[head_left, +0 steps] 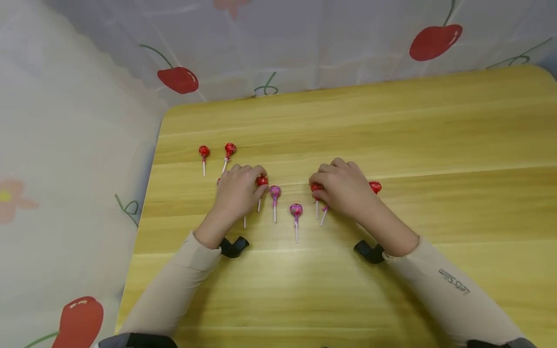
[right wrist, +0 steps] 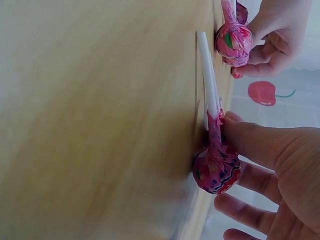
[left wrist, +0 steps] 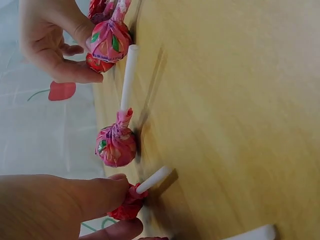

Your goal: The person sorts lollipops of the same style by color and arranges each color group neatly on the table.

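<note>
My left hand [head_left: 237, 193] pinches a red-wrapped lollipop [head_left: 262, 181] between thumb and fingers; its white stick points toward me. In the left wrist view, the thumb and a finger grip that red lollipop [left wrist: 127, 204]. My right hand [head_left: 344, 186] holds another red lollipop [head_left: 316, 187] by its head. A pink lollipop [right wrist: 217, 170] lies close to the right thumb and partly covers the held one in the right wrist view. Between the hands lie a purple-pink lollipop [head_left: 275, 192] and a pink lollipop [head_left: 296, 210]. Others are partly hidden beneath the left hand.
Two red lollipops, one at far left [head_left: 203, 151] and one beside it [head_left: 230, 148], lie beyond the left hand. Another red lollipop [head_left: 375, 186] shows past the right wrist. The wooden table [head_left: 278, 290] meets a cherry-print curtain [head_left: 304, 48] at the back.
</note>
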Available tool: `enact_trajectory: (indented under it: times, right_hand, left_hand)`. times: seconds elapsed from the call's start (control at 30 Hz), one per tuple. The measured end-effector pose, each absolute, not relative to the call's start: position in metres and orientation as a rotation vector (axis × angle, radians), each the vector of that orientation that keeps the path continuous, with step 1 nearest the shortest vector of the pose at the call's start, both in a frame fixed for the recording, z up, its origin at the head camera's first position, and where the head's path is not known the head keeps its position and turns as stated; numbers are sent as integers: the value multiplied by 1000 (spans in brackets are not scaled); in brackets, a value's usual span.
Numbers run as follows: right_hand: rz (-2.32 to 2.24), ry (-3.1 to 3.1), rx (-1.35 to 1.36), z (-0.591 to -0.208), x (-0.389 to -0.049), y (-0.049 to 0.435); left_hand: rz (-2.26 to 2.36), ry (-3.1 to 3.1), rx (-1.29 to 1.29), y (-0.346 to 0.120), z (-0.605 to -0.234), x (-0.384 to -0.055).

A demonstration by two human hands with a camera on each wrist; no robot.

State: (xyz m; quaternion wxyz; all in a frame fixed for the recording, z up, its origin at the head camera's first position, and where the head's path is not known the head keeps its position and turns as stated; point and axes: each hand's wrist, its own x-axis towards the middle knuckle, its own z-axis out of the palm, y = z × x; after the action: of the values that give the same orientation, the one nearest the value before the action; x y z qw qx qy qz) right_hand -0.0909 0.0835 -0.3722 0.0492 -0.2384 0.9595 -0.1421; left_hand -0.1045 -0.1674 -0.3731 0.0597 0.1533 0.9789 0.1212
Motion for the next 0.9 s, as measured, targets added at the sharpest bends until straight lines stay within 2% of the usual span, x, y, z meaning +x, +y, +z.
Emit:
enact_trajectory:
  times: [0.27,0.67,0.9]
  right_hand:
    - [-410,2924,-733,-369,-91,81]
    - [-413,2916,-714,-370,-89,82]
    - [-416,2917,-705,-370,-90,82]
  left_hand:
    - [384,3018,478,-172,-367,-116]
    - [408,3084,411,-173,-362,-164]
    - [415,3066,352,-168,-364,-180]
